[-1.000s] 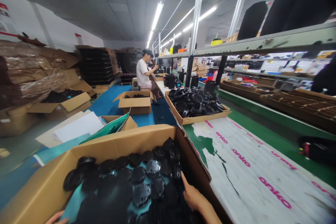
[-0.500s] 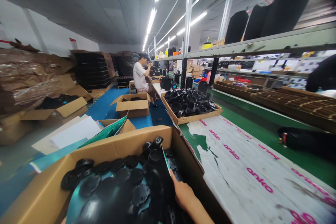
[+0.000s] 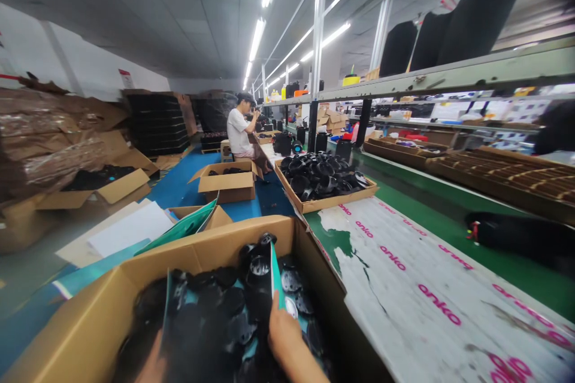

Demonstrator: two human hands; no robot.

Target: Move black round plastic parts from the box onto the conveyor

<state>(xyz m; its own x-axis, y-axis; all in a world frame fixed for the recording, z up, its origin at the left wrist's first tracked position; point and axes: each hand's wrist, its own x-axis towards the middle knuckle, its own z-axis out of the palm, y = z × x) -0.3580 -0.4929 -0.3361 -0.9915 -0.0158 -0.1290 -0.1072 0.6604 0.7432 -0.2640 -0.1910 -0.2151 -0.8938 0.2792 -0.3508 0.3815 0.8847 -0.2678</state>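
Hands apart at teal sheet

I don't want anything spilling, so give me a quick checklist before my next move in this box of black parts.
1. Right hand gripping the teal sheet: ok, at its upturned edge.
2. Left hand gripping firmly: cannot tell, it is blurred.
3. Upturned edge clear of black parts: not ok, they crowd both sides.
4. Cardboard box open on top: ok.
5. Filled tray apart from both hands: ok, it sits on the table beyond them.
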